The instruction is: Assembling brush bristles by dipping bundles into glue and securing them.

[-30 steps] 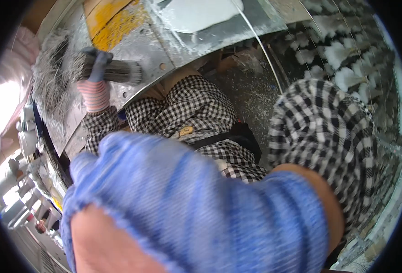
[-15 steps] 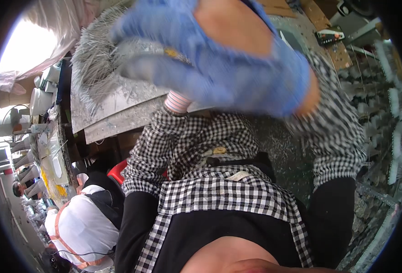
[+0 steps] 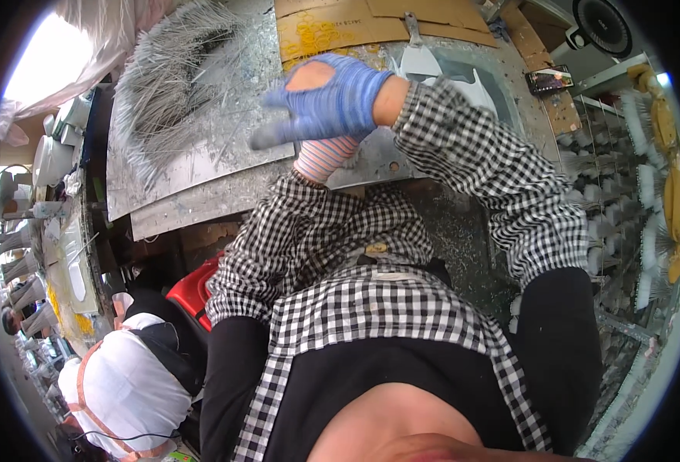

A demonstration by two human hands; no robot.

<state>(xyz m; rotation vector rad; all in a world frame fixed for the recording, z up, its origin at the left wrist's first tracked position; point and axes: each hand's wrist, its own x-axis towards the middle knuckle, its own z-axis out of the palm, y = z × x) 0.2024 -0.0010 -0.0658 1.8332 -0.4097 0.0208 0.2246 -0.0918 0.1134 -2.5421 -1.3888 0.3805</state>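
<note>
My right hand, in a blue glove that leaves part of its back bare, hangs over the worktable's near edge. It points left with fingers apart, and nothing shows in them. Behind and below it is my left hand, in a pink-and-white striped glove; its fingers are hidden by the right hand. Left of both hands, a big heap of grey bristle strands lies on the table. Beyond the right hand are yellow rubber bands on cardboard, and a scraper with a wide blade.
White flat pieces lie right of the scraper. A dark flat case rests near the table's right edge, below a black fan. A wire rack with pale brushes lines the right. At lower left, a person in white is near a red seat.
My right hand has dropped from high and close to the camera, down and left to over my left hand. The rubber bands, cardboard and scraper have come into view.
</note>
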